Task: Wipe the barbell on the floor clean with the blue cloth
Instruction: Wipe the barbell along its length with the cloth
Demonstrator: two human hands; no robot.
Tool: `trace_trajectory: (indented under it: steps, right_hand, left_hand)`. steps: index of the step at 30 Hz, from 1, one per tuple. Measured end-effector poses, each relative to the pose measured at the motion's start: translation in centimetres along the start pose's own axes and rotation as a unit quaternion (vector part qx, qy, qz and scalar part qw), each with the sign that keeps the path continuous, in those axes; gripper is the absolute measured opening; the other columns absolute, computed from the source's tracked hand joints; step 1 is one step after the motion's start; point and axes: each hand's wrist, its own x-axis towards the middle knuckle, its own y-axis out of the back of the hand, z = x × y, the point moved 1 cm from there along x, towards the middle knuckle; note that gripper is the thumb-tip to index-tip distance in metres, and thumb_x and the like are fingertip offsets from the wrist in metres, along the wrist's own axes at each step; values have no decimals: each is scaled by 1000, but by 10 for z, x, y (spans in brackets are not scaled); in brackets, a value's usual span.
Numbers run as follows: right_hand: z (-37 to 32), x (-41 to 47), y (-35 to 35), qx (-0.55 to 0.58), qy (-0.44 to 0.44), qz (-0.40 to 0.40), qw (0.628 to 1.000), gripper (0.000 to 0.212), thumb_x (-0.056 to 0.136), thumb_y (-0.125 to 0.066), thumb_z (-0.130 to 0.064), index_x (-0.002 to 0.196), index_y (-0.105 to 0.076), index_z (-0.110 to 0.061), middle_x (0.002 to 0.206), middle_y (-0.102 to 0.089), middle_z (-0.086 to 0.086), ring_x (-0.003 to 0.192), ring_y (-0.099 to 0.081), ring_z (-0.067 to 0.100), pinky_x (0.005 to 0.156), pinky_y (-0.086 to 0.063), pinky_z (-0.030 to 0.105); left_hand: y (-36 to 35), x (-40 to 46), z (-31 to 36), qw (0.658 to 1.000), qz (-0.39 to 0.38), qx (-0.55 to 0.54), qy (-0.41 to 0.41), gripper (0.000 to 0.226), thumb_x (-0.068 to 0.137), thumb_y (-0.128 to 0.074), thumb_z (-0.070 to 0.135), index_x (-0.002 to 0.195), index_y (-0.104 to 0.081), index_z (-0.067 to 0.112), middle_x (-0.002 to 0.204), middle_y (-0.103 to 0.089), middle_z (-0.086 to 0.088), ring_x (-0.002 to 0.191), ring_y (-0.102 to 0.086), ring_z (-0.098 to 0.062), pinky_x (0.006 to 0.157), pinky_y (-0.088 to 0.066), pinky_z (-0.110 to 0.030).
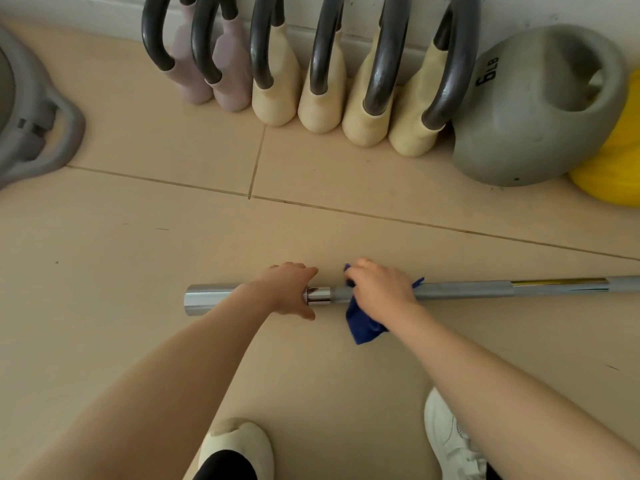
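Note:
A steel barbell (467,288) lies on the tiled floor, its chrome sleeve end at the left and its shaft running off the right edge. My left hand (289,289) grips the sleeve close to its collar. Just to the right of it, my right hand (381,287) holds a blue cloth (363,323) wrapped over the shaft, fingers curled round both. Part of the cloth hangs down on the near side of the bar; a small corner shows behind the hand.
Several handled weights in cream (322,98) and pale purple (207,74) stand along the wall. A grey 6 lb kettlebell (530,109) and a yellow weight (616,161) sit at the right, grey equipment (31,123) at the left. My two white shoes (239,448) are near the bottom edge.

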Motion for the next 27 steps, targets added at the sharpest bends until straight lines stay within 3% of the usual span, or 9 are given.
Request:
trace_trajectory:
  steps: [4, 8, 12, 15, 18, 22, 25, 27]
  right_hand:
    - [19, -7, 6, -24, -109, 25, 993, 24, 90, -43, -6, 104, -61, -14, 111, -54, 7, 93, -61, 34, 71, -46, 34]
    - [-38, -7, -7, 4, -59, 5, 998, 24, 93, -42, -9, 110, -59, -11, 113, -50, 8, 93, -61, 34, 63, -41, 35]
    - [-15, -6, -3, -13, 0, -5, 1000, 25, 91, -45, -12, 114, -56, -15, 114, -50, 8, 96, -60, 35, 68, -42, 36]
    - [22, -15, 7, -58, -53, 4, 997, 21, 91, -45, -13, 108, -57, -16, 113, -52, 6, 95, -62, 33, 71, -46, 35]
    - [9, -15, 6, -57, -95, 45, 993, 25, 92, -41, -6, 112, -55, -11, 115, -52, 8, 93, -63, 33, 68, -46, 35]
    - [-37, -12, -6, 7, -31, 31, 999, 34, 92, -43, -5, 126, -43, -7, 133, -39, 13, 97, -58, 33, 63, -46, 37]
    - [-18, -10, -1, 20, -1, 53, 998, 33, 94, -42, -12, 127, -43, -14, 133, -41, 8, 102, -56, 31, 68, -47, 35]
    - [14, -9, 2, -34, -25, 74, 996, 34, 92, -42, -13, 126, -45, -16, 129, -44, 7, 102, -58, 29, 70, -47, 35]
  left_hand:
    - [-3, -1, 0, 1000, 21, 14, 11, 86, 73, -72, 49, 142, -30, 20, 131, -52, -1, 123, -46, -22, 98, -38, -34]
    - [0, -2, 4, 999, 26, 18, 17, 87, 72, -74, 47, 142, -30, 19, 130, -53, -2, 122, -47, -22, 97, -39, -33]
    - [-1, -4, 4, 999, 33, 14, 22, 87, 73, -72, 48, 142, -29, 20, 129, -54, -2, 121, -47, -22, 96, -38, -33]
    - [-3, -7, 0, 998, 53, -13, 23, 89, 74, -72, 47, 145, -25, 22, 135, -48, 0, 127, -41, -21, 101, -34, -32]
    - [1, -9, -4, 996, 91, -18, 17, 92, 74, -71, 46, 147, -21, 22, 150, -31, 4, 138, -27, -18, 108, -29, -33]
    - [13, -9, -9, 991, 115, -48, 45, 89, 77, -70, 44, 148, -19, 22, 152, -28, 2, 139, -24, -20, 109, -28, -37]
    - [19, -8, -10, 981, 148, -101, 80, 78, 80, -69, 41, 144, -29, 20, 144, -37, -2, 132, -33, -22, 103, -36, -37]
    - [19, -8, -10, 965, 205, -126, 101, 57, 85, -64, 36, 135, -43, 18, 132, -45, -3, 123, -41, -22, 90, -43, -35]
